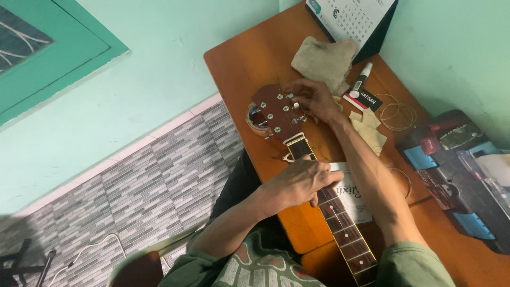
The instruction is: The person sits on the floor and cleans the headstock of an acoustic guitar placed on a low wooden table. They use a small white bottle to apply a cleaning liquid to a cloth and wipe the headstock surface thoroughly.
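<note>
A guitar lies across the wooden table, its reddish-brown headstock pointing away from me and its fretted neck running back toward my body. My right hand reaches to the headstock's right edge, fingers pinched on a tuning peg. My left hand rests curled over the neck just below the nut, pressing on the fretboard. A roll of tape sits under the headstock's left side.
A beige cloth, a small white bottle, a desk calendar, coiled strings, yellow paper pieces and a white string packet lie on the table. A dark case with blue parts sits at right.
</note>
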